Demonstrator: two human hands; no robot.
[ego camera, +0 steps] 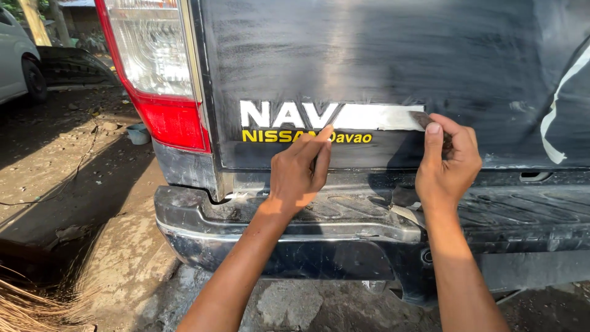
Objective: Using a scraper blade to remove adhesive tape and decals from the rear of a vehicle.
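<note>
While pressed against the dusty black pickup tailgate [393, 55], left hand [299, 173] with fingers [322, 136] bunched together, tips touching the white raised lettering [289, 115] near the tailgate's lower left corner. Right hand [447, 161] just beside, fingers clamped on a small dark pad [423, 118] at the end of a white masking tape strip [378, 117]. Below both, scuffed black rear bumper [246, 224]; red and clear tail lamp [157, 67] at the left edge.

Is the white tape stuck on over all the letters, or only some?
Only some. The white tape strip covers the right part of the lettering; the left letters show bare.
</note>
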